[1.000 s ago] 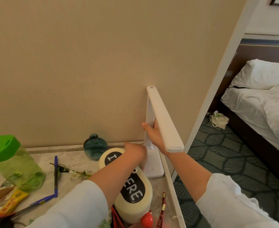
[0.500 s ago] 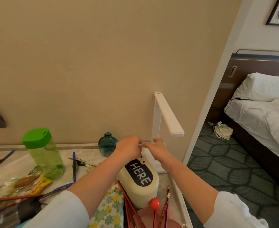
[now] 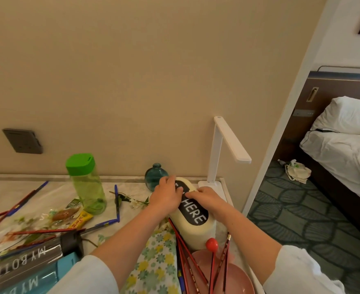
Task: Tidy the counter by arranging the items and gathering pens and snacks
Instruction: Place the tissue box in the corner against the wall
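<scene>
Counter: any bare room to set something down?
Best: back strip along the wall between green bottle and teal vase, behind the blue pen. A narrow strip runs right of the cream case, before the lamp base. Crowded: front left (snacks, pencils, bottles) and pink plate.

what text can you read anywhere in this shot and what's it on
"HERE": black patch on the cream case; the left hand and right hand cover its start.
"MY BOTT": grey bottle, upside down, rest unclear.
"MY": blue bottle, upside down.
Yellow snack packet: red print too small to read.
</scene>
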{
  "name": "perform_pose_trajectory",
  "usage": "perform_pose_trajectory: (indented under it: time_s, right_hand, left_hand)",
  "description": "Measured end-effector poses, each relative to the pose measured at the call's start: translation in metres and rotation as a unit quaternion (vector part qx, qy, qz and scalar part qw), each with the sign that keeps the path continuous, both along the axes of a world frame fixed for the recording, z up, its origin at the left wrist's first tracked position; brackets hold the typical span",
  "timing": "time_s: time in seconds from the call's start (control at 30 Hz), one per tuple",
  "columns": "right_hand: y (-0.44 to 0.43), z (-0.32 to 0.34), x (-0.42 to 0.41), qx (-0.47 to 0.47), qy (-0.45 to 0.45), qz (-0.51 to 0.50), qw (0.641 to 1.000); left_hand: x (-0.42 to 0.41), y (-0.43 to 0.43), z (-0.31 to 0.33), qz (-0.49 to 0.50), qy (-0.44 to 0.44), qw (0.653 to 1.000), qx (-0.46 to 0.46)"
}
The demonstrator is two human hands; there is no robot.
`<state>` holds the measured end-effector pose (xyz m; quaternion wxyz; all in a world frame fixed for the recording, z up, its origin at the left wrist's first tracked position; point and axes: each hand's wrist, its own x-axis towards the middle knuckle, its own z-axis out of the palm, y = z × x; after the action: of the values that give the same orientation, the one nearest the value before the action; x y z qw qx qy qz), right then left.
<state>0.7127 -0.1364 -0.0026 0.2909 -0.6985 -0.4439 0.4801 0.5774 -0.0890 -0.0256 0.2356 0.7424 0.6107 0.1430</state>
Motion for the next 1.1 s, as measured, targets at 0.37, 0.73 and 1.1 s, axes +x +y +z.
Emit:
perform_pose_trajectory:
  time_s: [0.37, 0.73, 1.1]
  right_hand:
    - [0.001, 0.056, -0.051, 0.155, -0.106, 0.069, 0.980]
    - [0.011, 0.123, -0.160, 0.377, -0.252, 0.148, 0.879]
    - [0.025, 0.156, -0.296, 0.459, -0.252, 0.245, 0.816]
  left_hand:
    - [-0.061, -0.010, 0.039, 0.117, -0.179, 0.966, 0.143]
    - [-0.164, -0.022, 0.101, 0.246, -0.305, 0.860, 0.327]
    - [-0.298, -0.036, 0.123, 0.330, -0.315, 0.795, 0.400]
